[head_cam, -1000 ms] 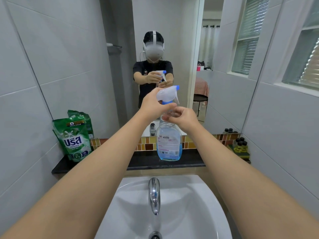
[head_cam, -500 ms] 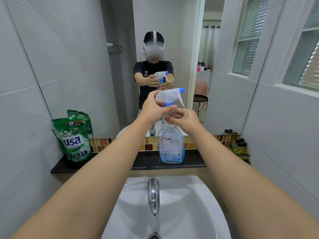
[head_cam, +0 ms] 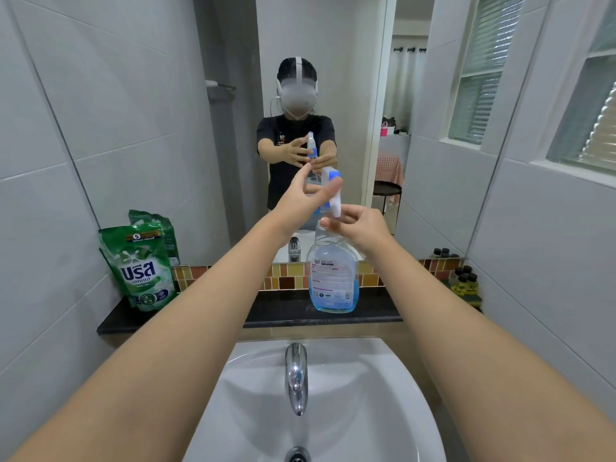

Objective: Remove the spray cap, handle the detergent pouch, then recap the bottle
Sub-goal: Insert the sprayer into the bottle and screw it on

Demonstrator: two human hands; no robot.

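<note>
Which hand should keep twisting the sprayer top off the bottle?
The left hand, probably. Its open fingers sit right against the white and blue spray cap, ready to grab it again. The right hand is pinching the neck of the clear plastic bottle of blue liquid, steadying it on the dark shelf.

Pouch point(head_cam: 141, 265) left on ledge point(head_cam: 283, 310) — bottle point(head_cam: 333, 278) right, seemingly behind sink point(head_cam: 350, 395).

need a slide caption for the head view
Left hand twisting the spray cap while right hand steadies the bottle neck.
</note>
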